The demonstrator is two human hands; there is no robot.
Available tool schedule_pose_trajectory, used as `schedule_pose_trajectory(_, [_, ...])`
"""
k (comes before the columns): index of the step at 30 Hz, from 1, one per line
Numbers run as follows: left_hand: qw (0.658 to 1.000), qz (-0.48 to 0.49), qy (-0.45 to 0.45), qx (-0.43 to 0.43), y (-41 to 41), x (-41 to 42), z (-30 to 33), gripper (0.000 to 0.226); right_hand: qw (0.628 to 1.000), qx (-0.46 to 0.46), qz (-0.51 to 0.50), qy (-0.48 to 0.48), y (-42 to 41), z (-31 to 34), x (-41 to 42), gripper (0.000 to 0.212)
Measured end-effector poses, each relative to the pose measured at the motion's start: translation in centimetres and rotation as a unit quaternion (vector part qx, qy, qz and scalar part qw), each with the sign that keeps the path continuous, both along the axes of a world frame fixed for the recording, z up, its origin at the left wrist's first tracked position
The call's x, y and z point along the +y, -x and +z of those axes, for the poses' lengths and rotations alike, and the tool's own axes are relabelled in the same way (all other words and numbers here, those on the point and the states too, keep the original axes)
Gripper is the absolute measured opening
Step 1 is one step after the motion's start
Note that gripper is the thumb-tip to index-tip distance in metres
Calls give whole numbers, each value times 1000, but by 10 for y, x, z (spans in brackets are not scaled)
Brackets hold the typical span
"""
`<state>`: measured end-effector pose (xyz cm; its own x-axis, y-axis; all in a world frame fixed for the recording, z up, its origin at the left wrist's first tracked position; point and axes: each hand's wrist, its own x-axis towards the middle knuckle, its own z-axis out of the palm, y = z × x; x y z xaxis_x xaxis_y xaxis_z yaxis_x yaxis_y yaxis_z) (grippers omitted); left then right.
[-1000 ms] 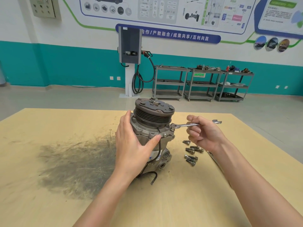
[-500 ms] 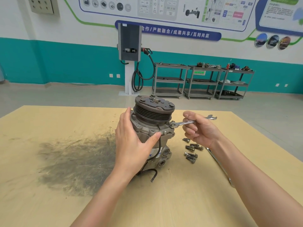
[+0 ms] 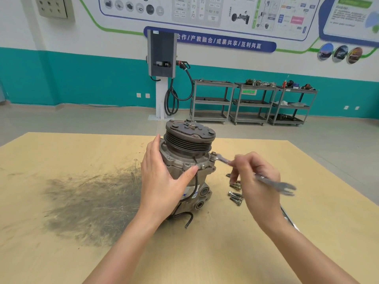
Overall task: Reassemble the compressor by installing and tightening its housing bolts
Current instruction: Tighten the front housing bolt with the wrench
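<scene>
I see the compressor (image 3: 187,167) upright mid-table (image 3: 61,253), pulley up so flange bolts face me. L hand (image 3: 164,181) lies flat-fingered vs. housing, thumb on flange, prob. to brace vs. torque. R hand (image 3: 256,181) fingers curled round 1 wrench (image 3: 266,180), its far end on the R-side flange bolt (image 3: 213,154). Spare bolts (image 3: 235,193) lie just right of base: approx. 5, partly hidden.
</scene>
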<state>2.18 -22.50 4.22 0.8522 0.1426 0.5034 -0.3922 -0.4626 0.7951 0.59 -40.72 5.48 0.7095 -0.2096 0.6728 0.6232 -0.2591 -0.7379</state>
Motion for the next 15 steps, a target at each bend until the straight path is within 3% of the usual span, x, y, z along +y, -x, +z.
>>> schedule_pose_trajectory(3, [1000, 0, -2, 0, 0, 0, 0, 101, 988, 21, 42, -145, -4, 12, -8, 38])
schedule_pose_trajectory(6, [1000, 1, -3, 6, -1, 0, 0, 102, 950, 90, 118, -275, -20, 20, -14, 47])
schedule_pose_trajectory(10, [1000, 0, -2, 1, 1, 0, 1, 101, 919, 203, 140, -309, -42, 16, -20, 62])
schedule_pose_trajectory(15, [1000, 3, -3, -3, 0, 0, 0, 100, 887, 303, 159, -311, -63, 15, -22, 66])
